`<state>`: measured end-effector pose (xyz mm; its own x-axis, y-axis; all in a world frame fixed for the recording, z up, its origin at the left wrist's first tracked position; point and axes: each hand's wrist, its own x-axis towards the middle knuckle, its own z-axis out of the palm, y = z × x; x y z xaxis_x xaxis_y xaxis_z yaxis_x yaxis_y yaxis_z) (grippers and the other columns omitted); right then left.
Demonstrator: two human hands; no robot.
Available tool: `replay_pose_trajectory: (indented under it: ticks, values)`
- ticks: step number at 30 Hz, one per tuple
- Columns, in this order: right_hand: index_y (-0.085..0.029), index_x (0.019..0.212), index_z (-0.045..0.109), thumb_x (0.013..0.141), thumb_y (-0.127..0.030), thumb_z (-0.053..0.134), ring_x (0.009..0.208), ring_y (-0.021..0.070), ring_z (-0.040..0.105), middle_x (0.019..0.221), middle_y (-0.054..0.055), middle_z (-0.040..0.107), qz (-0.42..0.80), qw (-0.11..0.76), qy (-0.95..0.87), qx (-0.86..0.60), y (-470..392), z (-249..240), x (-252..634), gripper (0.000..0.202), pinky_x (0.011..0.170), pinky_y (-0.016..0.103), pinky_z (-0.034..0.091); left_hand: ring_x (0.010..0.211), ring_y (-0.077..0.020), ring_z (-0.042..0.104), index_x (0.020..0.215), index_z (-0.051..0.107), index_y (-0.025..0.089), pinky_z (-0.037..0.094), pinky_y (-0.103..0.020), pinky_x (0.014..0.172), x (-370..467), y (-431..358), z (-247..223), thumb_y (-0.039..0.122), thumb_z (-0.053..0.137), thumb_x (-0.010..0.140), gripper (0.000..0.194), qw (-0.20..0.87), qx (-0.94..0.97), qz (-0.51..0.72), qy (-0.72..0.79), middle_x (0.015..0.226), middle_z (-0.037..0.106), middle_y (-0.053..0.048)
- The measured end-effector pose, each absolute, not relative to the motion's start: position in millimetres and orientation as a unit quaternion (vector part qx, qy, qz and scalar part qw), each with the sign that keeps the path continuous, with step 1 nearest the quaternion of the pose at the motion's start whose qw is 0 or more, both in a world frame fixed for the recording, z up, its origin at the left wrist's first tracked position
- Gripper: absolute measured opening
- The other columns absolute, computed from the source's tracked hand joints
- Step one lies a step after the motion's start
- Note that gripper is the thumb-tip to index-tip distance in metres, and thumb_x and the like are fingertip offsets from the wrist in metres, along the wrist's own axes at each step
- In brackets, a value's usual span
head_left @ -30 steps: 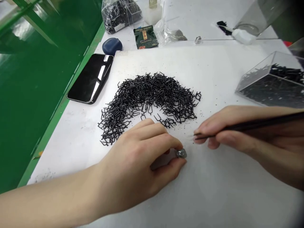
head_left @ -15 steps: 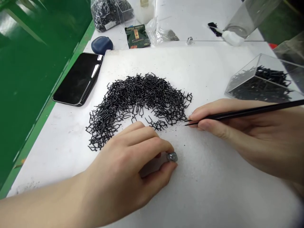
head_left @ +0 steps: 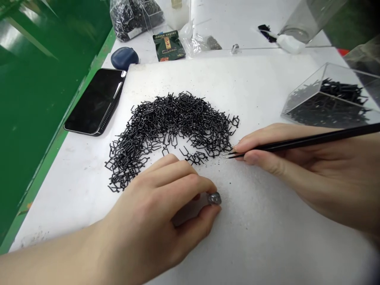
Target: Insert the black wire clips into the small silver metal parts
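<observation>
My left hand (head_left: pixel 166 209) pinches a small grey metal piece (head_left: pixel 215 198) between thumb and forefinger, just above or on the white work surface (head_left: pixel 255 245). In my right hand (head_left: pixel 299 170) is a pair of black tweezers (head_left: pixel 311 140), closed around by thumb and fingers. The fine tweezer tips are slightly apart, beside the right end of a curved heap of small black forked parts (head_left: pixel 178 114); I see no part between them. Tiny specks lie under the tips. A few black parts (head_left: pixel 196 157) lie loose inside the arc, near my left fingers.
A phone (head_left: pixel 96 101) and a dark blue rounded object (head_left: pixel 124 58) lie at the left edge. Behind are a bag of black pieces (head_left: pixel 127 19), a green packet (head_left: pixel 168 45) and a small metal piece (head_left: pixel 234 48). A clear box (head_left: pixel 326 95) with black parts stands right.
The tweezer tips have spread slightly apart and shifted a little left. The camera view has moved slightly. My left hand still holds the metal piece in the same place.
</observation>
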<state>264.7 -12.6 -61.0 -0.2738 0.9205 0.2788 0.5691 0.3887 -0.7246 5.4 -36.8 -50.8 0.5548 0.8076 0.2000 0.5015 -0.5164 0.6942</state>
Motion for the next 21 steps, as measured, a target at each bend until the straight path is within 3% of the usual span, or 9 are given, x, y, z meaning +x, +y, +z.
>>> replay_pose_trajectory:
  ticks: [21]
  values:
    - [-0.042,0.101,0.084,0.094,-0.02,0.083,0.101,0.0152,0.082,0.107,-0.014,0.085,0.368,0.357,-0.713,-0.479,-7.9,-62.2,270.0,0.023,0.087,0.02,0.069,0.079,-0.0119,0.057,0.102,0.076,0.017,0.049,-0.025,0.079,6.4,-36.2,-50.8,0.014,0.07,0.1,0.008,0.296,0.834,0.258,0.388,0.083,0.069,0.003]
